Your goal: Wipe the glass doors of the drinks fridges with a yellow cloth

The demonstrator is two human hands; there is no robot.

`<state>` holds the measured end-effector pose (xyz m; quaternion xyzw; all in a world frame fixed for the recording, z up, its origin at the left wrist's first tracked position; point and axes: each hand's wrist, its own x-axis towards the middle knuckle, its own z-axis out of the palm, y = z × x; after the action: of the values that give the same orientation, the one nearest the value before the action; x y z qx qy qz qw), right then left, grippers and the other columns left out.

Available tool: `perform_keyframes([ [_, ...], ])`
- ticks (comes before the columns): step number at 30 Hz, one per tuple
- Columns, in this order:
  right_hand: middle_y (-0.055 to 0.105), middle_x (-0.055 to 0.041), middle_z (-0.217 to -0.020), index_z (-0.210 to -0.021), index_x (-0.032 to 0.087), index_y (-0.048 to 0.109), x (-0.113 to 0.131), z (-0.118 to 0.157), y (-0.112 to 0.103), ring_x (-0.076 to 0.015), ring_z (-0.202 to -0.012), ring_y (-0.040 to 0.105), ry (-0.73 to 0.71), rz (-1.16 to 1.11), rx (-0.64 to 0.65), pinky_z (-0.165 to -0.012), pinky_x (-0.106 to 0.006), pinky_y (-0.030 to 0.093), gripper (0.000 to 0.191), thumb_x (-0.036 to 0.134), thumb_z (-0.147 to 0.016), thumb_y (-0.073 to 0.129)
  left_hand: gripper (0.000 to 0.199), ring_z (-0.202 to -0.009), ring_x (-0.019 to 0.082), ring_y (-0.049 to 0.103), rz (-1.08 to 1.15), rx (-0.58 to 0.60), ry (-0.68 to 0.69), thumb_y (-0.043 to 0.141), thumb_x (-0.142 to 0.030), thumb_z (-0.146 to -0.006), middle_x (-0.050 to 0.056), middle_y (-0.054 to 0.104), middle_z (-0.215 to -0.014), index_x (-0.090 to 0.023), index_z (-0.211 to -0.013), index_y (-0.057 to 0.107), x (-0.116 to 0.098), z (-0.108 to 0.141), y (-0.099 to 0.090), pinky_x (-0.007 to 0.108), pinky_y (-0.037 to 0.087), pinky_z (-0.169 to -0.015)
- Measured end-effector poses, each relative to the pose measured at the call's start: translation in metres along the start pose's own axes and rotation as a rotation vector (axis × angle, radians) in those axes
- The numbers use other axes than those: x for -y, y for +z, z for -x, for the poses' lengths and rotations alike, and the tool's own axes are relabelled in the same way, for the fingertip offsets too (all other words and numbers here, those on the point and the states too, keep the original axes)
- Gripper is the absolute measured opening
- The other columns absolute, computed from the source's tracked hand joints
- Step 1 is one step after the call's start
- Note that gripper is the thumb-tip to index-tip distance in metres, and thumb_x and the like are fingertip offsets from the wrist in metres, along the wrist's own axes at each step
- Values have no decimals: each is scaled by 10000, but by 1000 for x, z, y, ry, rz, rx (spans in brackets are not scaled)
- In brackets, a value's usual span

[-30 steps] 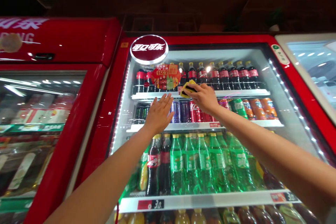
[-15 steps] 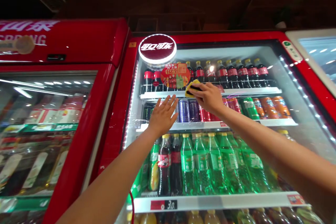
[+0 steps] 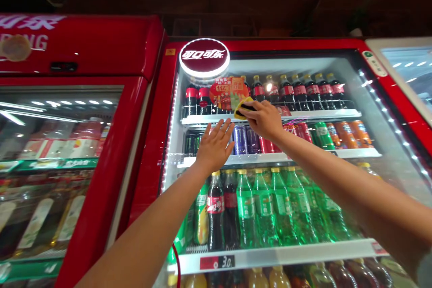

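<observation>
My right hand (image 3: 265,119) grips a yellow and black sponge (image 3: 243,107) against the glass door of a red drinks fridge (image 3: 286,46). The sponge lies at the lower right edge of a round red sticker (image 3: 227,92) on the glass. To the left and a little lower, my left hand (image 3: 216,144) is open with its fingers spread, apparently flat on the glass, and holds nothing. Behind the door stand cola bottles (image 3: 299,92), cans (image 3: 240,139) and green bottles (image 3: 246,207) on white shelves.
A lit round sign (image 3: 204,57) sits at the door's upper left. Another red fridge (image 3: 135,49) with bottles stands to the left, and a pale-framed cooler (image 3: 405,72) to the right. A red cord (image 3: 177,261) hangs at lower left.
The sponge in my right hand has shifted slightly left and down across the glass, toward the sticker's lower edge. My left hand stays spread near the same spot; the view has moved slightly.
</observation>
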<state>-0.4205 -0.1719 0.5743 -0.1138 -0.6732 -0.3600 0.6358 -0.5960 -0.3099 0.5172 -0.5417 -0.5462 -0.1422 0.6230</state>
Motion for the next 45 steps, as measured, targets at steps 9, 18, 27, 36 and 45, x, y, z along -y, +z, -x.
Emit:
perform_keyframes([
  [9, 621, -59, -1461, -1377, 379, 679, 29, -43, 15, -338, -1110, 578, 223, 35, -42, -825, -463, 493, 437, 282, -1029, 432, 595, -1613, 235, 169, 11, 15, 15, 297, -396, -1077, 56, 277, -1717, -202, -1639, 275, -1, -2, 0, 516, 141, -1327],
  [18, 663, -32, -1404, -1293, 337, 744, 4, -18, -1, -319, -1076, 591, 239, 2, -44, -832, -441, 484, 401, 233, -1025, 465, 625, -1612, 247, 171, 44, 105, 36, 352, -401, -1065, 85, 245, -1729, -169, -1638, 258, 35, 28, -18, 499, 161, -1325],
  [27, 609, -52, -1482, -1389, 359, 667, 66, -35, 8, -321, -1174, 546, 46, -35, 45, -849, -422, 422, 418, 251, -1039, 464, 639, -1603, 266, 213, -25, 51, -12, 379, -366, -1057, 92, 268, -1721, -199, -1654, 221, 66, 47, -25, 529, 203, -1311],
  [36, 704, -109, -1251, -1208, 299, 777, 62, -64, 26, -333, -1070, 591, 296, -10, -135, -787, -423, 432, 366, 270, -993, 482, 579, -1602, 251, 219, -29, -3, -24, 318, -363, -1082, 101, 291, -1708, -159, -1623, 298, 79, 62, -13, 513, 188, -1318],
  [45, 670, -38, -1380, -1318, 343, 728, 75, -50, 20, -307, -1133, 592, -39, -57, -3, -884, -432, 470, 412, 217, -983, 523, 581, -1599, 250, 232, -29, -33, -18, 313, -366, -1082, 103, 299, -1704, -164, -1626, 295, 76, 64, -10, 511, 193, -1316],
])
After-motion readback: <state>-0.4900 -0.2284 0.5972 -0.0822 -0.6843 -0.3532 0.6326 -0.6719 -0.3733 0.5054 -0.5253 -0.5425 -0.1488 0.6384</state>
